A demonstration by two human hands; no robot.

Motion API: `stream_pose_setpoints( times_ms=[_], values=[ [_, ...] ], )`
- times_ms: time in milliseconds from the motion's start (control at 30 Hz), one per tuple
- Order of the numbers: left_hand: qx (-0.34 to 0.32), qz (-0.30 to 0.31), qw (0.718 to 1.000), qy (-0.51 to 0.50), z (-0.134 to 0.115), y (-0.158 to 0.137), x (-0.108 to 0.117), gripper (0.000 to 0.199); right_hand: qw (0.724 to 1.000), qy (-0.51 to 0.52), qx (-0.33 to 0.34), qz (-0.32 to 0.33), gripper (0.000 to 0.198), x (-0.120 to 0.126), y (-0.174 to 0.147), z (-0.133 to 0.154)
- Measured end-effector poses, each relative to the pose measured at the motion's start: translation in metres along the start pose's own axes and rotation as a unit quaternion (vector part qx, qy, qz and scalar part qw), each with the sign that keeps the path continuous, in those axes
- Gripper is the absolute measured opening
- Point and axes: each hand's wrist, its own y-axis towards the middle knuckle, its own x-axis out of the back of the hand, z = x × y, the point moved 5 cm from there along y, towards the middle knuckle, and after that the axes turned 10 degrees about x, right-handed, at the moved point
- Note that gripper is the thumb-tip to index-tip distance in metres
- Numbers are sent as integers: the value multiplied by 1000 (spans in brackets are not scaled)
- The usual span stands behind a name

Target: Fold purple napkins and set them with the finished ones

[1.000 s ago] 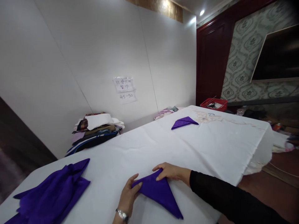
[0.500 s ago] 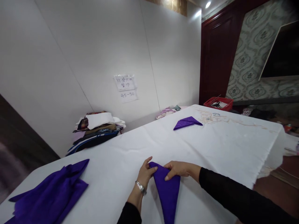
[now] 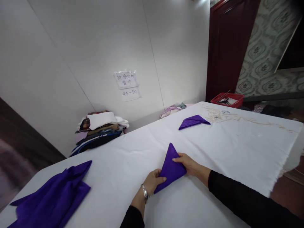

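Between my two hands is a purple cloth napkin, folded into a flat triangle with one point facing away from me. My left hand pinches its lower left edge, thumb on top. On the right side, my right hand grips the edge with the thumb over the cloth and the other fingers underneath. Farther back lies a second folded purple napkin, apart from both hands. A loose, crumpled heap of purple cloth rests at the left of the table.
The table wears a white tablecloth with an embroidered pattern at the far right. Stacked folded clothes stand beyond its left edge. A red basket sits past the far corner. Paper signs hang on the white wall.
The held napkin has gone from a long shape hanging toward me to a compact triangle pointing away. My left hand moved to its lower left edge; my right hand shifted slightly up.
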Motion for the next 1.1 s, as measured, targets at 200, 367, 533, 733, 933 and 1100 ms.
stream_pose_setpoints(
  times_ms=[200,367,533,733,933,1100],
  values=[
    [-21,-70,992,101,-24,-13,27,21,999,-6,28,29,41,3,-23,15],
    [22,-32,980,197,-41,-32,33,20,997,-41,8,57,49,8,-37,26],
    [43,3,960,277,-51,-48,26,18,989,-93,-25,114,46,8,-48,33],
    [52,21,917,396,-63,-64,11,17,938,-228,-64,254,50,-13,-66,27],
    [73,20,877,475,-78,-68,-2,15,913,-236,-61,327,42,-40,-90,14],
    [33,-6,948,318,-100,-53,6,21,954,-149,-70,251,22,-38,-90,0]
  ],
)
